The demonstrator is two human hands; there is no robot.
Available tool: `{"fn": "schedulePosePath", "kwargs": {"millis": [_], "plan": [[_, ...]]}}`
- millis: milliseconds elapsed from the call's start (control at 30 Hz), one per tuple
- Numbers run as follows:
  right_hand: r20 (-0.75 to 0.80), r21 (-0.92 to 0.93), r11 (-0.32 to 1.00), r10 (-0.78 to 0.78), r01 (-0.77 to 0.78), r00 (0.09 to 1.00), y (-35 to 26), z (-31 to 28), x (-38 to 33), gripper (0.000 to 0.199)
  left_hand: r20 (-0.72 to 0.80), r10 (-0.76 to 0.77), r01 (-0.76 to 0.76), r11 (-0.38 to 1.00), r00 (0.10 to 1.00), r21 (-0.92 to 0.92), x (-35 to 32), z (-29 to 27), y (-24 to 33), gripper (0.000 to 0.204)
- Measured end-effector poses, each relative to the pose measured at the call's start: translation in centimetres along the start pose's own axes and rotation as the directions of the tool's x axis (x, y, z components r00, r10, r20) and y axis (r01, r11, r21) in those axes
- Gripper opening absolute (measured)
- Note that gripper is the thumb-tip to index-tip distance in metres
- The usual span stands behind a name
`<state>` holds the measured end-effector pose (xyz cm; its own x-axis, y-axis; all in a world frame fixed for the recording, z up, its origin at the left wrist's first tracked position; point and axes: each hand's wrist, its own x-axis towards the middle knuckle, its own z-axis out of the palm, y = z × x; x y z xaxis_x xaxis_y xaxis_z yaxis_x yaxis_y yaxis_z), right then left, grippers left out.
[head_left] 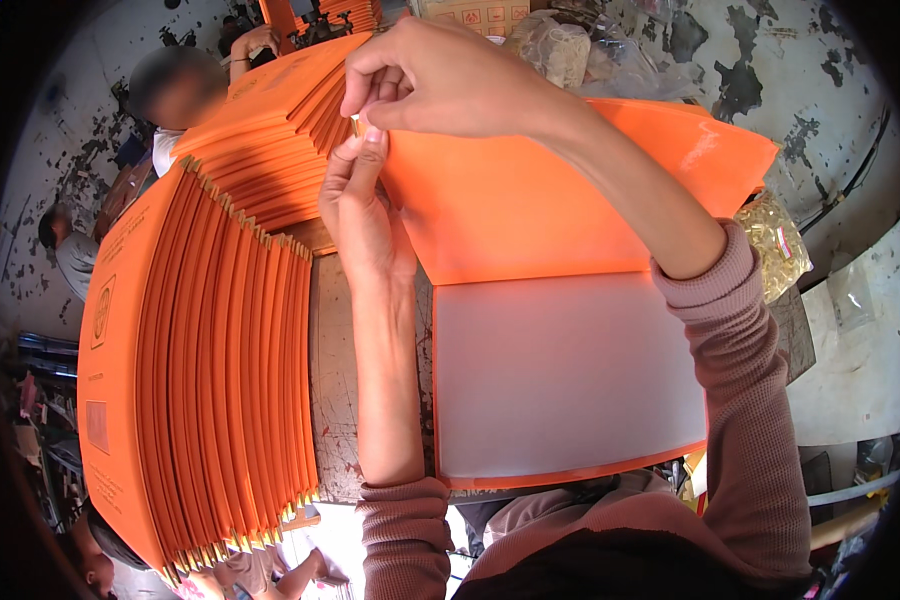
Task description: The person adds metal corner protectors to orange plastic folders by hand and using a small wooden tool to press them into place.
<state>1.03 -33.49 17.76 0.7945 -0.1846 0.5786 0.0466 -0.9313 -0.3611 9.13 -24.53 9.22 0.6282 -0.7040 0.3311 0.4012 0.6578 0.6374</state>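
An open orange folder (530, 210) with a white inner flap (570, 380) lies on the worktable in front of me. My left hand (362, 210) rests on its upper left corner, fingers pressing the edge. Just above it, my right hand (435, 80) pinches something small at that same corner between thumb and fingers; what it pinches is too small to tell. Both forearms wear rolled-up mauve sleeves.
A long fanned stack of orange folders (210, 370) stands on edge at my left, and another stack (270, 140) runs toward the back. Clear bags of small parts (780, 250) lie right of the folder. Other people (175, 90) sit at the far left.
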Motion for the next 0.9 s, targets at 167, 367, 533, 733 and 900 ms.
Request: {"fn": "schedulePosePath", "kwargs": {"millis": [167, 367, 533, 733, 900], "plan": [[0.001, 0.008, 0.999, -0.041, 0.041, 0.999, -0.3, 0.1, 0.1, 0.010, -0.045, -0.011, 0.012, 1.000, 0.999, 0.022, -0.1, 0.2, 0.1, 0.006], [0.068, 0.023, 0.998, 0.055, -0.056, 0.996, -0.2, 0.0, 0.9, 0.010, -0.083, 0.004, 0.000, 0.999, 0.997, 0.054, -0.3, 0.5, 0.0, 0.012], [0.096, -0.016, 0.992, 0.123, -0.122, 0.988, -0.8, -0.7, 0.3, 0.010, -0.035, 0.082, -0.078, 0.992, 0.996, 0.104, -0.3, 0.3, -0.3, 0.023], [-0.072, -0.174, 0.984, -0.039, 0.026, 0.997, -1.5, 0.5, -1.2, 0.009, -0.049, 0.076, -0.071, 0.991, 0.996, 0.110, -0.1, 0.1, -0.3, 0.020], [-0.043, -0.177, 0.979, -0.111, 0.101, 0.993, -1.4, 0.5, -1.7, 0.008, 0.059, 0.104, -0.115, 0.971, 0.993, 0.212, 0.4, -0.8, 0.5, 0.019]]}}
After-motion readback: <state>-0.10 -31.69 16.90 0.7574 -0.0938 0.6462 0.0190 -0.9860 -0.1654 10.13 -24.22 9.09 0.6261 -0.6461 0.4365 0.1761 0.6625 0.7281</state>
